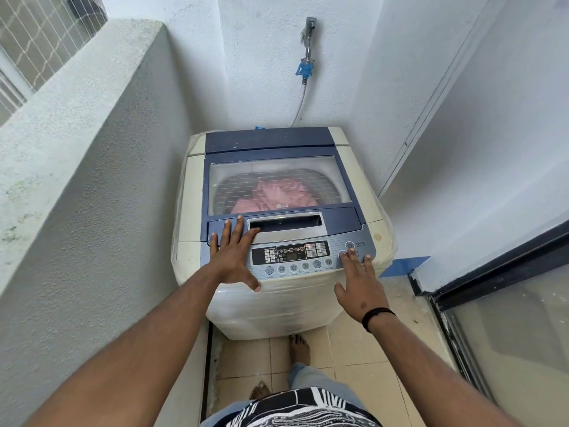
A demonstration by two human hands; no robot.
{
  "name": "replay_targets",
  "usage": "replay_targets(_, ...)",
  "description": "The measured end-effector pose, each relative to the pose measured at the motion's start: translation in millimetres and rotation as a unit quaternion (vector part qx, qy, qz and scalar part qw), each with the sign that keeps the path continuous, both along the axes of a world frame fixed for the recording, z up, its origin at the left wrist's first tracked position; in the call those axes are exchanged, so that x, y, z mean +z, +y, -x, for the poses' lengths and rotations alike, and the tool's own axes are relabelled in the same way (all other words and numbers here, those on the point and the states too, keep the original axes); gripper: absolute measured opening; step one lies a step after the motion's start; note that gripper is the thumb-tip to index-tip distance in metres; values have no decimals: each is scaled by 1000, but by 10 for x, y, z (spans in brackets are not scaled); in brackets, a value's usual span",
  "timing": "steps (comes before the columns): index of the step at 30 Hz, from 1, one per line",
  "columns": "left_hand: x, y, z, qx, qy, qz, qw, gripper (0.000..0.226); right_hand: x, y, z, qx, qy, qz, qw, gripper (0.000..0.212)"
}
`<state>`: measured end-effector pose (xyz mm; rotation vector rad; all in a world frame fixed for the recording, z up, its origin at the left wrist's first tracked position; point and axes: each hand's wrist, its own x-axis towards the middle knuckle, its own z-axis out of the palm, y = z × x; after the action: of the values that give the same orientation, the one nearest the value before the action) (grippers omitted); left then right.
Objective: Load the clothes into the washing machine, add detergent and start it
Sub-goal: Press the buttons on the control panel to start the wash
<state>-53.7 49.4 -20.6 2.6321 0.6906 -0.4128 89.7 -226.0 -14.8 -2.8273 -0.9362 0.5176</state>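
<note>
Overhead, a steel wall tap (309,32) feeds the cream top-loading washing machine (277,241); left hand (232,255) spread flat on its closed lid, right hand (358,280) spread, fingertip on a round button.

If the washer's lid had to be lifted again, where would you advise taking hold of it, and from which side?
Probably at the recessed handle in the lid's front edge, reached from the front where the person stands. The slot is wide enough for fingers to hook under, and the lid appears hinged at the back, so lifting the front should swing it up. The left hand rests flat beside it.
</note>
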Motion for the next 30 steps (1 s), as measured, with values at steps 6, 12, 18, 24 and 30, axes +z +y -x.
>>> replay_targets(6, 11, -1, -5, 3, -3, 2, 1000, 144, 120, 152, 207, 72, -20, -50, 996, 68)
replay_targets(12, 9, -1, -1, 7, -4, 3, 1000, 142, 164, 401, 706, 229, -27, -48, 972, 68)
replay_targets(18, -24, 11, -7, 9, -5, -4, 1000, 142, 14, 476, 835, 258, -16, 19, 966, 81)
replay_targets(24, -27, 1, -5, 10, -8, -7, 1000, 141, -28, 467, 855, 246, -17, 21, 969, 85)
replay_targets(30, -13, 6, -7, 16, -10, -1, 1000, 141, 25, 526, 936, 222, 11, 39, 974, 89)
